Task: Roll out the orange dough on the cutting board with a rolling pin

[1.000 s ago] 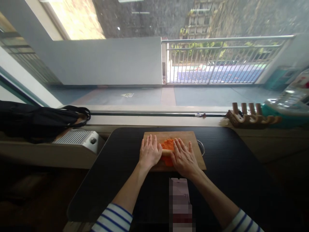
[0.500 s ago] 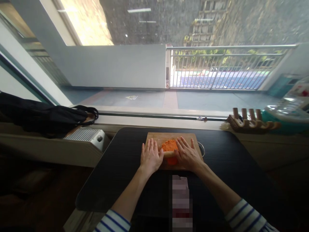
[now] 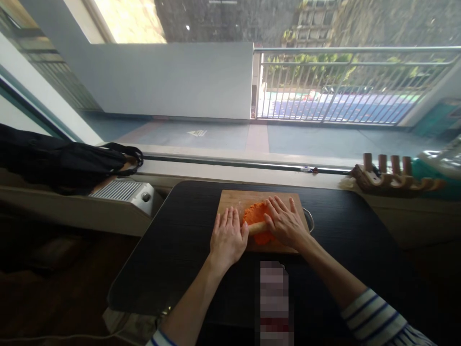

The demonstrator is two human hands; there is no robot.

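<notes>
Lit by daylight through large window [image 3: 223, 101] ahead. Blown out on sunlit patch [image 3: 135, 21] at upper left, hazy outdoors. Dim indoors, nearly black over floor [image 3: 39, 298] at lower left. Stretched toward edges, soft at far right. Pixelated over pale strip [image 3: 274, 295] near bottom centre.

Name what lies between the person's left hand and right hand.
In the head view, the middle of a rolling pin shows between the left hand and right hand, lying across flattened orange dough-like material.

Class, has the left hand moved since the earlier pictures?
Yes: against the far edge of the black table, the left hand has moved nearer the person.
</notes>
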